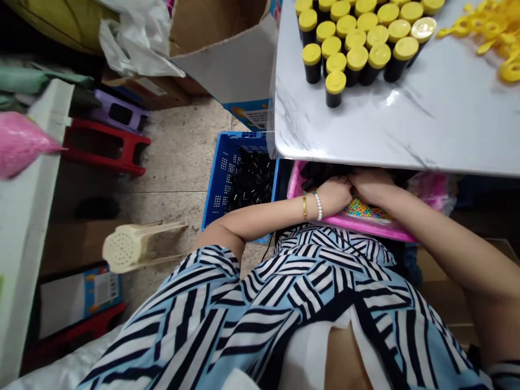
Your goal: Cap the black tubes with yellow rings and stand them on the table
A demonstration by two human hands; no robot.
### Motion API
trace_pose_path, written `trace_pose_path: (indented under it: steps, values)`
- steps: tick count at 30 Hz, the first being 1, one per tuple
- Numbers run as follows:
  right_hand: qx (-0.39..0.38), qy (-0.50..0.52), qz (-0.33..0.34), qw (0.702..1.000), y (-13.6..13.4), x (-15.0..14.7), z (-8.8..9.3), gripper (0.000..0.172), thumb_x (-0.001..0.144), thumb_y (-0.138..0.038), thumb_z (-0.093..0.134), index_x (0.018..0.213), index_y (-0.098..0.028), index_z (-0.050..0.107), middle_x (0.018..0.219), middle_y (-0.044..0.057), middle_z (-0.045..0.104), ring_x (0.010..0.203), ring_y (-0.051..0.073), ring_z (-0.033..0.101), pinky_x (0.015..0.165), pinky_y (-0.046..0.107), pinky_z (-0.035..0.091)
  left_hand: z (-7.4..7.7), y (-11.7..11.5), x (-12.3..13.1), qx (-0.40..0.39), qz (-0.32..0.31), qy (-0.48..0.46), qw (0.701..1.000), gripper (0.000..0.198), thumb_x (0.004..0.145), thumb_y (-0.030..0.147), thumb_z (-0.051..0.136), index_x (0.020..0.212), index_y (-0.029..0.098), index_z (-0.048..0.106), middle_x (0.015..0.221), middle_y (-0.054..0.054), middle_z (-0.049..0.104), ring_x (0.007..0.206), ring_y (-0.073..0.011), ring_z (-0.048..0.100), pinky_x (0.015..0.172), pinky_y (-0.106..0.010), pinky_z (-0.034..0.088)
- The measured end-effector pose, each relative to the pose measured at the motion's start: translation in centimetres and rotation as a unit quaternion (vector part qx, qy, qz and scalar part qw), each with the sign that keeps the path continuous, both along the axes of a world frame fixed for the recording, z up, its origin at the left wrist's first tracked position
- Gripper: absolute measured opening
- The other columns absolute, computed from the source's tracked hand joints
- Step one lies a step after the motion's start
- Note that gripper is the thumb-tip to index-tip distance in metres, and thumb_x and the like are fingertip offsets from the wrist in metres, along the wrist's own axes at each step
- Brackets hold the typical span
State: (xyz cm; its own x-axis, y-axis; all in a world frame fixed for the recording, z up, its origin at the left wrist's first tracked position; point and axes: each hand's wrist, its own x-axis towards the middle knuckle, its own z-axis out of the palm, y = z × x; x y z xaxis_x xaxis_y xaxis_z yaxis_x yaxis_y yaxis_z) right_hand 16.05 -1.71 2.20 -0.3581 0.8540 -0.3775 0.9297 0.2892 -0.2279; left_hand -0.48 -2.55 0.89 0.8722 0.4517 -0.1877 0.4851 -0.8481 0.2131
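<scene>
From where I stand, the two hands meet over a shallow pink plastic tray [345,221] at the person's lap, just under the near edge of the white, grey-veined bench [365,132]. The tiny multicoloured round beads [363,208] lie in that tray, directly below the hands and on the person's side of them, showing as a band that runs left to right, as the tray's long side does. The right hand [371,185] is the nearer, its wrist passing right over the beads; the left hand [333,195], below a pearl bracelet [318,206], sits at the band's left end. Both have their fingers curled inward and touching or nearly so, but the fingertips are hidden, so I cannot tell how far they part or whether they grip anything. Dark pieces [314,176] lie beyond the left hand, in the tray's far left part. The blue plastic crate [212,187] of small black tubes [254,179] stands farther left, nearer the left arm.
</scene>
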Motion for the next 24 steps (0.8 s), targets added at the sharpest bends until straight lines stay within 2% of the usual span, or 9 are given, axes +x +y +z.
trace_pose_path:
  steps: [5, 7, 9, 12, 17, 21, 24]
  values:
    - [-0.033, -0.037, 0.01, 0.999, 0.2, -0.2, -0.2, 0.036, 0.094, -0.029, 0.05, 0.115, -0.013, 0.074, 0.121, 0.019, 0.071, 0.102, 0.027, 0.067, 0.091, 0.034, 0.05, -0.1, 0.5, 0.2, -0.04, -0.017, 0.012, 0.999, 0.031, 0.101, 0.018, 0.049, 0.107, 0.009, 0.078, 0.111, -0.018, 0.073, 0.104, -0.0291, 0.068, 0.085, -0.039, 0.051]
    - [-0.039, -0.032, 0.026, 0.998, 0.4, 0.1, 0.1, 0.034, 0.092, -0.031, 0.053, 0.114, -0.016, 0.075, 0.119, 0.015, 0.072, 0.101, 0.026, 0.066, 0.089, 0.033, 0.05, 0.2, 0.9, -0.5, -0.083, -0.021, -0.008, 0.996, 0.028, 0.1, 0.02, 0.054, 0.114, 0.013, 0.077, 0.118, -0.015, 0.072, 0.104, -0.026, 0.07, 0.085, -0.035, 0.053]
    - [-0.038, -0.023, 0.035, 0.998, 0.4, 0.9, 0.5, 0.035, 0.093, -0.033, 0.052, 0.114, -0.019, 0.076, 0.117, 0.013, 0.072, 0.1, 0.025, 0.065, 0.089, 0.033, 0.049, 0.6, 1.3, -1.6, -0.146, -0.011, -0.058, 0.987, 0.03, 0.095, 0.018, 0.063, 0.123, 0.017, 0.074, 0.127, -0.012, 0.071, 0.112, -0.0235, 0.069, 0.093, -0.032, 0.054]
    - [-0.028, -0.016, 0.028, 0.999, 0.0, 2.9, 1.1, 0.038, 0.096, -0.034, 0.048, 0.117, -0.02, 0.075, 0.112, 0.012, 0.073, 0.096, 0.024, 0.064, 0.09, 0.034, 0.049, 1.4, 1.7, -3.4, -0.231, 0.038, -0.138, 0.962, 0.042, 0.088, 0.014, 0.071, 0.13, 0.018, 0.07, 0.13, -0.01, 0.072, 0.118, -0.0206, 0.069, 0.105, -0.03, 0.051]
    - [0.039, -0.018, -0.01, 0.999, -1.7, 5.5, 1.6, 0.041, 0.094, -0.04, 0.056, 0.127, -0.024, 0.074, 0.121, 0.012, 0.071, 0.1, 0.026, 0.064, 0.092, 0.038, 0.051, 2.1, 1.5, -5.0, -0.313, 0.07, -0.203, 0.925, 0.042, 0.085, 0.011, 0.071, 0.126, 0.019, 0.069, 0.126, -0.006, 0.074, 0.107, -0.0169, 0.071, 0.097, -0.028, 0.053]
    - [0.061, -0.034, -0.015, 0.997, -2.1, 4.2, 1.5, 0.043, 0.098, -0.046, 0.049, 0.122, -0.023, 0.076, 0.12, 0.014, 0.071, 0.099, 0.026, 0.064, 0.087, 0.037, 0.05, 2.6, 0.8, -5.7, -0.365, 0.099, -0.247, 0.892, 0.042, 0.083, 0.016, 0.072, 0.124, 0.018, 0.069, 0.119, -0.006, 0.075, 0.094, -0.0158, 0.071, 0.086, -0.027, 0.055]
    - [0.047, -0.03, 0.02, 0.998, -1.4, 1.5, 0.8, 0.044, 0.099, -0.044, 0.047, 0.124, -0.019, 0.073, 0.122, 0.016, 0.07, 0.101, 0.026, 0.065, 0.086, 0.033, 0.049, 2.7, -0.1, -6.2, -0.452, 0.131, -0.289, 0.834, 0.04, 0.085, 0.019, 0.071, 0.124, 0.018, 0.068, 0.114, -0.006, 0.074, 0.093, -0.014, 0.07, 0.084, -0.025, 0.054]
